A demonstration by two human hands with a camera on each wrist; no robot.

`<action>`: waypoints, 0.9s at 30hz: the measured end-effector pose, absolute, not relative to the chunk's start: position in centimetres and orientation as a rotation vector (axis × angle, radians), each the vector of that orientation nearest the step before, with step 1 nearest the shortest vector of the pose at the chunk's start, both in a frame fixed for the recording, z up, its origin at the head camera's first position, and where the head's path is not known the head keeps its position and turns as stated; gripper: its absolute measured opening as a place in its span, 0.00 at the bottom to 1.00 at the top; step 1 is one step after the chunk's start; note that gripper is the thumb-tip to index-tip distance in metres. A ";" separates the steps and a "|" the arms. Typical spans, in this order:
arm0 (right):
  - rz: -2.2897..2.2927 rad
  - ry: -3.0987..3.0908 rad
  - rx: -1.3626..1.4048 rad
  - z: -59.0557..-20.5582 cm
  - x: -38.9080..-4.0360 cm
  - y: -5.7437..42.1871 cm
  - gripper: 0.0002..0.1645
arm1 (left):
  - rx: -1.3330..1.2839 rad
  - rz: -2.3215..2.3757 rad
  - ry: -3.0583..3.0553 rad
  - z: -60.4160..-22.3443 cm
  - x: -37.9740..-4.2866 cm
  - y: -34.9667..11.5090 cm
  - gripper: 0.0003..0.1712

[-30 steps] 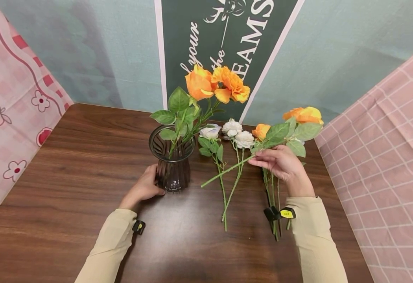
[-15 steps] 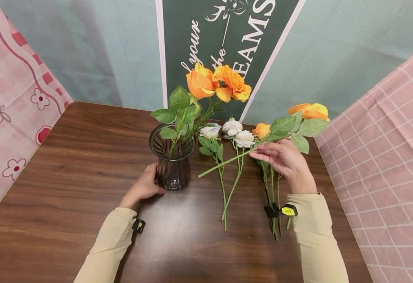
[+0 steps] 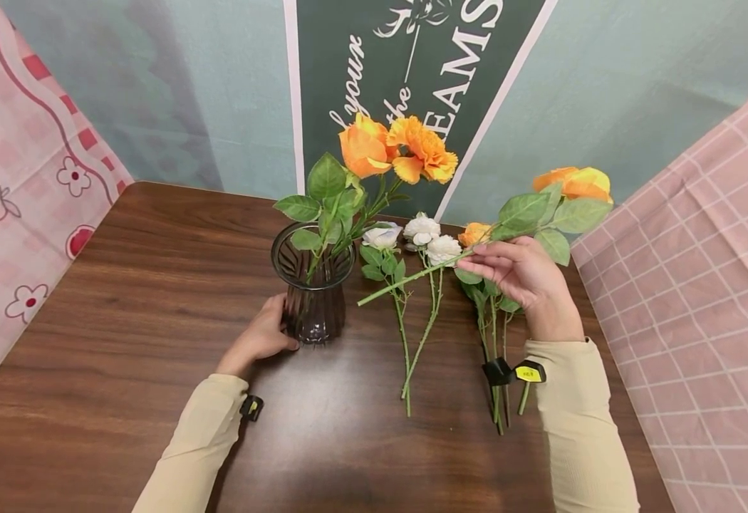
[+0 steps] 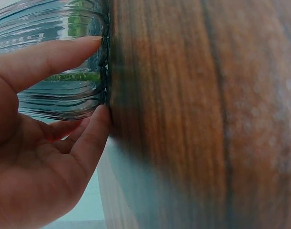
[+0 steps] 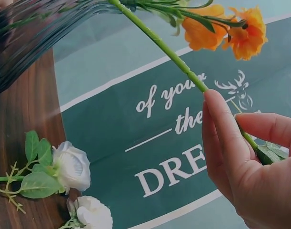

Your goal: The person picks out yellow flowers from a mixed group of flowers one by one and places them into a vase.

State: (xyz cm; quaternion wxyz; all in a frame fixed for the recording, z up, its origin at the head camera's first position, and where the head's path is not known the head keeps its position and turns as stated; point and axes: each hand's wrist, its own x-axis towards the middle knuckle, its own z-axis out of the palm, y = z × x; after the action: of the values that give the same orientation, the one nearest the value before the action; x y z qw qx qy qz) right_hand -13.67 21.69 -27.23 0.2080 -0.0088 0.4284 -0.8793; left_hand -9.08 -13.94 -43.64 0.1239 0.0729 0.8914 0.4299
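Observation:
A dark translucent ribbed glass vase (image 3: 315, 306) stands upright on the table, with two orange flowers (image 3: 396, 149) in it leaning right. Around its lower part curl the thumb and fingers of my left hand (image 3: 263, 331); in the left wrist view the thumb (image 4: 55, 57) lies across the ribbed glass near the base. My right hand (image 3: 524, 281) pinches the green stem of a yellow-orange rose (image 3: 575, 189) between thumb and fingertips. This rose is held tilted in the air, bloom to the right, its cut stem end (image 3: 370, 298) pointing left towards the vase.
White flowers (image 3: 432, 239) lie right of the vase, their stems crossing on the wooden table (image 3: 156, 285). Below my right hand lie more flowers, including a small orange bloom (image 3: 474, 234) and several stems (image 3: 494, 399). A green lettered poster (image 3: 406, 64) hangs behind.
My right hand has lifted the yellow-orange rose up and slightly right, away from the flowers lying beneath. The left hand and the vase have stayed in place.

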 end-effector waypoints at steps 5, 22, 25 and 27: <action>-2.467 1.201 -0.033 -26.6 -13.8 21.3 0.22 | 0.220 1.263 2.602 -43.6 -9.1 -13.9 0.50; -2.529 1.178 -0.098 -24.2 -14.2 20.2 0.20 | 0.217 1.252 2.607 -43.7 -9.1 -14.0 0.49; -2.533 1.181 -0.106 -23.9 -14.3 20.0 0.20 | 0.208 1.250 2.600 -43.6 -9.1 -14.0 0.49; -2.536 1.188 -0.107 -23.8 -14.3 19.9 0.19 | 0.206 1.251 2.596 -43.6 -9.0 -14.0 0.49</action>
State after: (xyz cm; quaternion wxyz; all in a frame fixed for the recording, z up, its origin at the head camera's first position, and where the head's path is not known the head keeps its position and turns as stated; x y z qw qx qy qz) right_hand -14.32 19.86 -23.77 0.1690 -0.0378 0.4178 -0.8919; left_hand -9.04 -13.97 -43.61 0.1257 0.0706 0.8915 0.4296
